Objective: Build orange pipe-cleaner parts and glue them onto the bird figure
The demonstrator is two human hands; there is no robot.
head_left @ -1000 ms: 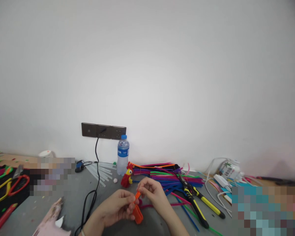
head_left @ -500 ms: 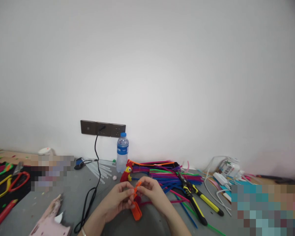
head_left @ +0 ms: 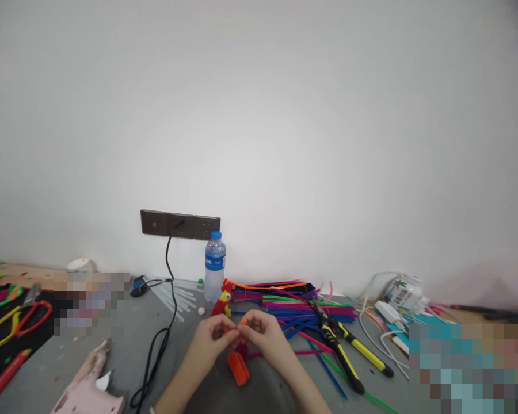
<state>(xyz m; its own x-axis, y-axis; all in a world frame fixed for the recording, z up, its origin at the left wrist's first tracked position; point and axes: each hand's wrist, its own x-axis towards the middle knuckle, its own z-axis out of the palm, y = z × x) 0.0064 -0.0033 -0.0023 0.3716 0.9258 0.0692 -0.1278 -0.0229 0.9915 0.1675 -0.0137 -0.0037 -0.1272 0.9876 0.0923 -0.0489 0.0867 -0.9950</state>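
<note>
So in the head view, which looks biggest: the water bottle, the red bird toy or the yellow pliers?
1. Yellow pliers, longest, though nearer the camera.
2. Water bottle.
3. Red bird toy, clearly smallest.
Pliers versus bottle is unsure because of nearness.

Both hands meet low in the middle of the view, over a grey worktop. The left hand and the right hand pinch an orange pipe-cleaner piece between their fingertips; its wider wound end hangs below the grip, near the worktop. Just beyond the hands stands a small red and yellow pipe-cleaner bird, and behind it a water bottle against the wall. To the right lies a heap of coloured pipe cleaners, with yellow-handled pliers across it. A black cable runs from the wall sockets towards the near left, past a pink glue gun.
</note>
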